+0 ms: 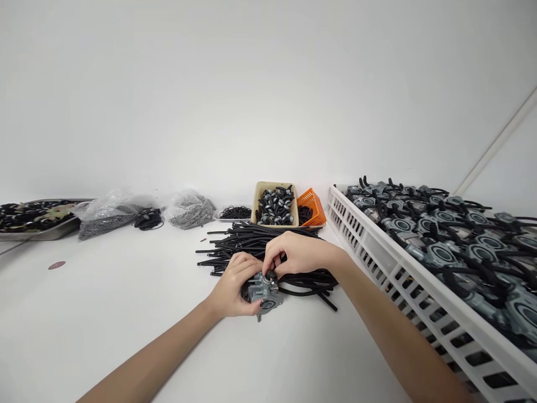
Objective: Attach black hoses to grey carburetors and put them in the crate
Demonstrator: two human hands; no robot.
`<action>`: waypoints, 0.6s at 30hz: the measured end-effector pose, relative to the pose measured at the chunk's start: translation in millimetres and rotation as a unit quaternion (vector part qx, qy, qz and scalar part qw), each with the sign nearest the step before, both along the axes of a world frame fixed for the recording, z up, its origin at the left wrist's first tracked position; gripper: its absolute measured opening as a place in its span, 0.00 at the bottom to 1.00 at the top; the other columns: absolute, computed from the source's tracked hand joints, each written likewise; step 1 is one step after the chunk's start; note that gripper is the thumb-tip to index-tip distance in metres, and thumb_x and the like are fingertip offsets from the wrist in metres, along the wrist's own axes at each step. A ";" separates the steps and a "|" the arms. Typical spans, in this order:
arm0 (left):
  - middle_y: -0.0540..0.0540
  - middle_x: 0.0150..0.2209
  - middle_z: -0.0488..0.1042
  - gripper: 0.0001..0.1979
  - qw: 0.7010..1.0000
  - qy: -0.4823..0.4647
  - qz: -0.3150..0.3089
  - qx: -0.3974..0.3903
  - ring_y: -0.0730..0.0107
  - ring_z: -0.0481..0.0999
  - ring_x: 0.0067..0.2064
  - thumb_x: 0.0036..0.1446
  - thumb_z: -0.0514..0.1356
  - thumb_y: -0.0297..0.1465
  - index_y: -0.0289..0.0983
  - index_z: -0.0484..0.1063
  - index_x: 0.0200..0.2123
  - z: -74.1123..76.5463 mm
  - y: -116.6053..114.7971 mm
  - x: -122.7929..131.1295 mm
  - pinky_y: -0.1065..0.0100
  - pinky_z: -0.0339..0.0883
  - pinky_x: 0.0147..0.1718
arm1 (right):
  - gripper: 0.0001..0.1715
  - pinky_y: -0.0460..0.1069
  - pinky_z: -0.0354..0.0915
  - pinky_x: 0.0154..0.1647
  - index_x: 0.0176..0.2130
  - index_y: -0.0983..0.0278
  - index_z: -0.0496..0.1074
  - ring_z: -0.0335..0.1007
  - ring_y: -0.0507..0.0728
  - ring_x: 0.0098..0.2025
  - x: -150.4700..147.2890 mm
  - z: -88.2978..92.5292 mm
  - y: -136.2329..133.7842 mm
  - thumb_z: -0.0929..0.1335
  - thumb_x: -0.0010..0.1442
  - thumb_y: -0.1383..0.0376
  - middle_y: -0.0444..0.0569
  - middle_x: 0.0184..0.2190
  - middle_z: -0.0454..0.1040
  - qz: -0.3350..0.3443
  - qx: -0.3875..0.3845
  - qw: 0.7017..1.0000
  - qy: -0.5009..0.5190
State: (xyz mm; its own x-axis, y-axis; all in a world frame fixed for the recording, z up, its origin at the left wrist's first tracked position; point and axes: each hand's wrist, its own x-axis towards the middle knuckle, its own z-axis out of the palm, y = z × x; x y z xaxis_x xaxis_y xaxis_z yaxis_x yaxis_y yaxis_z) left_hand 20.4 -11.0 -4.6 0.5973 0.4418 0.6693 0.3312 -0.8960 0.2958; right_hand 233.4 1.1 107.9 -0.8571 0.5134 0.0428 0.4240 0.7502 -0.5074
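Note:
A grey metal carburetor (268, 299) is held just above the white table, in front of a pile of black rubber hoses (235, 243). My left hand (238, 285) grips it from the left, thumb along its near side and fingers over the top. My right hand (289, 254) pinches a small dark part (271, 275) at the carburetor's top; the fingers partly cover that part. Some hoses lie behind and under my right hand.
On the right, a white crate (403, 263) holds many carburetors with hoses. Behind the pile stand a cream bin (274, 225) of small parts and an orange basket (316, 207). Plastic bags (191, 210) and a metal tray (62, 228) lie left, near a reddish disc (57, 265).

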 end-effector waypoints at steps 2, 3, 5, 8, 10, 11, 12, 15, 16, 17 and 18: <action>0.44 0.39 0.77 0.21 1.000 0.000 -0.001 -0.002 0.58 0.70 0.44 0.49 0.62 0.40 0.37 0.70 0.46 0.6 -0.2 0.0 0.54 0.58 0.48 | 0.17 0.43 0.63 0.34 0.38 0.62 0.81 0.70 0.50 0.32 0.4 -1.5 2.1 0.68 0.50 0.76 0.44 0.34 0.77 0.010 -0.001 1.000 0.009; 0.44 0.39 0.77 0.21 1.000 0.000 -0.001 -0.003 0.58 0.70 0.44 0.49 0.62 0.40 0.38 0.70 0.45 0.9 -0.5 -0.1 0.54 0.58 0.48 | 0.17 0.43 0.63 0.34 0.38 0.62 0.81 0.69 0.50 0.32 0.3 -2.4 3.2 0.69 0.50 0.76 0.44 0.34 0.77 0.015 -0.002 1.000 0.015; 0.44 0.39 0.77 0.21 1.000 0.003 0.001 -0.005 0.57 0.70 0.44 0.49 0.61 0.41 0.38 0.70 0.45 1.4 -1.0 -0.2 0.54 0.59 0.48 | 0.16 0.43 0.63 0.35 0.38 0.62 0.81 0.70 0.50 0.33 -0.2 -4.6 5.7 0.70 0.50 0.75 0.44 0.35 0.76 0.026 -0.008 0.999 0.030; 0.43 0.39 0.77 0.21 1.000 0.011 0.009 -0.005 0.56 0.71 0.44 0.49 0.60 0.42 0.38 0.70 0.45 1.6 -1.8 -0.4 0.53 0.59 0.48 | 0.13 0.42 0.64 0.36 0.36 0.62 0.81 0.70 0.50 0.34 -1.3 -7.6 8.6 0.71 0.50 0.74 0.44 0.34 0.75 0.039 -0.013 0.998 0.052; 0.42 0.39 0.77 0.21 1.000 0.016 0.013 -0.002 0.56 0.71 0.44 0.49 0.60 0.43 0.38 0.70 0.45 1.3 -1.7 -0.7 0.53 0.60 0.48 | 0.11 0.43 0.64 0.36 0.34 0.63 0.81 0.70 0.50 0.34 -2.3 -8.4 8.4 0.72 0.50 0.74 0.43 0.32 0.74 0.043 -0.004 0.997 0.057; 0.42 0.39 0.77 0.21 1.000 0.016 0.014 0.001 0.56 0.71 0.44 0.49 0.60 0.43 0.38 0.70 0.45 0.9 -1.4 -0.9 0.53 0.60 0.48 | 0.11 0.43 0.64 0.36 0.33 0.63 0.81 0.70 0.50 0.33 -2.8 -8.3 7.4 0.72 0.50 0.75 0.43 0.32 0.74 0.042 0.002 0.998 0.057; 0.42 0.39 0.77 0.21 1.000 0.016 0.015 0.003 0.56 0.71 0.44 0.49 0.60 0.43 0.38 0.70 0.45 0.4 -1.1 -1.0 0.53 0.60 0.48 | 0.10 0.43 0.64 0.36 0.33 0.64 0.80 0.70 0.50 0.33 -3.5 -8.1 6.0 0.72 0.50 0.75 0.43 0.32 0.74 0.038 0.010 0.998 0.056; 0.41 0.38 0.76 0.21 1.000 0.012 0.025 0.011 0.55 0.71 0.43 0.51 0.58 0.44 0.37 0.70 0.44 -1.3 0.4 -1.8 0.53 0.60 0.47 | 0.08 0.44 0.64 0.34 0.32 0.66 0.78 0.69 0.50 0.32 -6.5 -7.3 -0.2 0.71 0.50 0.75 0.44 0.31 0.73 0.011 0.030 0.998 0.059; 0.41 0.37 0.76 0.21 0.999 0.010 0.032 0.014 0.55 0.71 0.42 0.51 0.57 0.44 0.36 0.70 0.43 -1.8 0.9 -2.1 0.52 0.61 0.46 | 0.07 0.44 0.64 0.33 0.32 0.66 0.76 0.69 0.50 0.32 -7.9 -7.2 -2.2 0.71 0.51 0.75 0.44 0.31 0.72 0.002 0.039 0.997 0.060; 0.41 0.36 0.76 0.21 0.999 0.007 0.039 0.016 0.55 0.70 0.42 0.52 0.56 0.45 0.36 0.70 0.43 -2.2 1.2 -2.4 0.52 0.61 0.46 | 0.06 0.44 0.63 0.33 0.32 0.66 0.75 0.68 0.50 0.32 -9.4 -7.2 -4.0 0.70 0.51 0.75 0.44 0.31 0.72 -0.005 0.050 0.997 0.060; 0.41 0.36 0.75 0.21 0.999 0.005 0.044 0.018 0.56 0.70 0.41 0.52 0.56 0.45 0.36 0.71 0.42 -2.5 1.4 -2.7 0.52 0.61 0.46 | 0.05 0.44 0.63 0.32 0.31 0.67 0.74 0.68 0.50 0.32 -10.8 -7.2 -5.5 0.70 0.51 0.75 0.44 0.31 0.72 -0.009 0.062 0.996 0.059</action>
State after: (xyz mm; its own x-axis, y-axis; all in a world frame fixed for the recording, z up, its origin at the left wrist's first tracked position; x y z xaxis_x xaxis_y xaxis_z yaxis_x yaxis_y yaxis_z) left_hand 17.7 -9.6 -7.1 0.5637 0.4690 0.6799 0.4123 -0.8731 0.2604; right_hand 222.6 -4.4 100.7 -0.8328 0.5132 0.2074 0.3806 0.8030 -0.4587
